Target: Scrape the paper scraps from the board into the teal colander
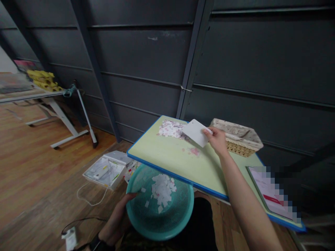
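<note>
My right hand (218,139) grips a flat white plastic scraper card (197,134), thumb on top, above the pale green tabletop (162,153). Just past the card's left edge lies a spread pile of small white and pinkish paper pieces (171,128). My left hand (121,209) is closed on the rim of a round teal plastic basket (180,223), with the thumb over the edge and the other fingers hidden beneath. Inside the basket sits a heap of small white paper pieces (163,190). The basket is below the table's blue front edge, over my lap.
A lined wicker basket (239,150) stands at the table's back right. Nearer on the right lies a tablet-like panel (272,191), partly blurred. An open white box (104,170) with a cable is on the floor at left. Farther left is another table (31,94) with yellow items.
</note>
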Motion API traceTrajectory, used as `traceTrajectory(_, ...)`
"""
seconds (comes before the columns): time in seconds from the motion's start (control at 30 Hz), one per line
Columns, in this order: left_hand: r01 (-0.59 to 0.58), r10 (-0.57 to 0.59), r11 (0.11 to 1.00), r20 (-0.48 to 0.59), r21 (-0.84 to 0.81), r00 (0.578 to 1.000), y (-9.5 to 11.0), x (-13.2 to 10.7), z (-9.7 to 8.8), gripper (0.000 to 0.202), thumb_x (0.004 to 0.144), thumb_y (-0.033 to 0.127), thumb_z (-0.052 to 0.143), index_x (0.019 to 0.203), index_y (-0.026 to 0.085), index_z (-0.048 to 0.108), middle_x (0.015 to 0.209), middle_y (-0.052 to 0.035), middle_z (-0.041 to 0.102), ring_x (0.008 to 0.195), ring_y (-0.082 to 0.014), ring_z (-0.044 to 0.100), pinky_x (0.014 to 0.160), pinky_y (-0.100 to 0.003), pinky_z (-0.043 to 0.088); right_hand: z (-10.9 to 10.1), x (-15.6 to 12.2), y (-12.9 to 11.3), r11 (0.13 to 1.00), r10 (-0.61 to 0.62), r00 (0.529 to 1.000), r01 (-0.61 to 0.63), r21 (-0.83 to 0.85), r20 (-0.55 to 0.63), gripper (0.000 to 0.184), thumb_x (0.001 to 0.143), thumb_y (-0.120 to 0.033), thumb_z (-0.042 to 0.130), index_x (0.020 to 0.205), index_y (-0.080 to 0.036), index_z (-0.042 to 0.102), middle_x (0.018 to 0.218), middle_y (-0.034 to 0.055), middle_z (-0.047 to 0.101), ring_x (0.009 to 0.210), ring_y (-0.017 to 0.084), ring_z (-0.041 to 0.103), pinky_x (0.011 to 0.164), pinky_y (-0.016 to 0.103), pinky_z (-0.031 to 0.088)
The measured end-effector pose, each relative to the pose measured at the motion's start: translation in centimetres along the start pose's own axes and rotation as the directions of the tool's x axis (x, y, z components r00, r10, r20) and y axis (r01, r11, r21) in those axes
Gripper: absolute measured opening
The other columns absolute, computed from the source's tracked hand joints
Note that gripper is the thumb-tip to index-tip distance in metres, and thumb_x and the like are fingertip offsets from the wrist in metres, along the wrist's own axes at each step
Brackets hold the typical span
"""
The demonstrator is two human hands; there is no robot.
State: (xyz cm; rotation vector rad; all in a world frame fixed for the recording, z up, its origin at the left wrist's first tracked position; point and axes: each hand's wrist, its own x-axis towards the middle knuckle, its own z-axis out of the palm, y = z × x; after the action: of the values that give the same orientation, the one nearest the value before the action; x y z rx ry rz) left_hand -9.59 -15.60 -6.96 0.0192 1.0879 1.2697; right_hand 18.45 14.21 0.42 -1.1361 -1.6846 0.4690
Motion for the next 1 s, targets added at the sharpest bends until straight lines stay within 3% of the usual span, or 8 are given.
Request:
traceTrajectory(0.23, -0.070, 0.074, 0.990, -0.030, 0.119, 0.997, -0.4, 0.3, -0.2, 0.042, 0.083, 0.017, 0.065, 0.122, 0.002, 0.061, 0.092, -0.0139, 0.084, 0.089, -0.0295, 0.078, 0.084, -0.039, 0.061, 0.4, -0.2, 0.2, 0.999, 0.015, 0.980, -0.024, 0.043, 0.199, 0.050, 0.064, -0.064, 0.071, 0.079, -0.017, 0.079, 0.080, 0.0095, 0.077, 0.070, 0.025, 0.063, 0.064, 0.035, 0.047)
traceTrajectory(0.4, -0.068, 0.066, 0.993, 0.021, 0.094, 0.998, -0.5, 0.3, -0.4, 0.050, 0.082, 0.016, 0.067, 0.129, 0.006, 0.058, 0.097, -0.0122, 0.083, 0.090, -0.0299, 0.078, 0.089, -0.041, 0.060, 1.0, -0.7, -0.1, 0.996, 0.031, 0.948, -0.055, 0.067, 0.316, 0.039, 0.064, -0.055, 0.072, 0.077, -0.019, 0.081, 0.083, 0.0083, 0.078, 0.071, 0.026, 0.066, 0.067, 0.037, 0.050)
traceTrajectory(0.5, -0.059, 0.060, 0.995, -0.002, 0.083, 0.998, -0.4, 0.3, -0.3, 0.049, 0.081, 0.016, 0.067, 0.129, 0.006, 0.059, 0.098, -0.0131, 0.083, 0.093, -0.0311, 0.078, 0.087, -0.041, 0.061, 1.3, -1.0, -0.5, 0.997, 0.038, 0.915, -0.064, 0.051, 0.403, 0.034, 0.065, -0.050, 0.071, 0.077, -0.021, 0.082, 0.083, 0.0065, 0.079, 0.068, 0.025, 0.066, 0.066, 0.037, 0.051)
traceTrajectory(0.67, -0.064, 0.066, 0.992, -0.018, 0.108, 0.998, -0.4, 0.5, -0.4, 0.045, 0.083, 0.016, 0.065, 0.126, 0.006, 0.059, 0.094, -0.0128, 0.084, 0.091, -0.0300, 0.078, 0.083, -0.039, 0.062, -0.2, -0.6, -0.2, 0.996, 0.053, 0.871, -0.084, 0.042, 0.488, 0.034, 0.059, -0.050, 0.076, 0.073, -0.020, 0.081, 0.075, 0.0055, 0.077, 0.064, 0.022, 0.064, 0.063, 0.034, 0.050)
traceTrajectory(0.83, -0.057, 0.056, 0.995, 0.011, 0.082, 0.998, -0.5, 0.7, -0.4, 0.050, 0.084, 0.018, 0.064, 0.131, 0.002, 0.055, 0.089, -0.0124, 0.084, 0.085, -0.0288, 0.079, 0.082, -0.039, 0.062, -1.7, 0.1, 0.6, 0.997, 0.051, 0.913, -0.069, 0.029, 0.405, 0.050, 0.057, -0.066, 0.075, 0.068, -0.017, 0.077, 0.069, 0.0069, 0.073, 0.060, 0.020, 0.060, 0.059, 0.032, 0.047)
traceTrajectory(0.93, -0.047, 0.048, 0.996, -0.009, 0.074, 0.999, -0.5, 0.5, -0.1, 0.051, 0.085, 0.016, 0.062, 0.133, 0.002, 0.054, 0.082, -0.0098, 0.084, 0.079, -0.0278, 0.079, 0.081, -0.038, 0.062, -1.4, 0.4, 1.0, 1.000, 0.003, 0.980, -0.001, -0.011, 0.197, 0.061, 0.069, -0.074, 0.063, 0.081, -0.015, 0.076, 0.076, 0.0100, 0.073, 0.065, 0.022, 0.060, 0.061, 0.034, 0.046)
traceTrajectory(1.0, -0.042, 0.044, 0.996, -0.022, 0.076, 0.999, -0.5, 0.4, 0.0, 0.051, 0.085, 0.015, 0.062, 0.134, 0.001, 0.054, 0.077, -0.0086, 0.084, 0.078, -0.0276, 0.080, 0.081, -0.037, 0.062, -0.9, 0.2, 0.9, 0.992, -0.045, 0.998, 0.051, -0.112, 0.053, 0.065, 0.079, -0.073, 0.053, 0.091, -0.014, 0.077, 0.081, 0.0124, 0.074, 0.068, 0.024, 0.061, 0.064, 0.035, 0.046)
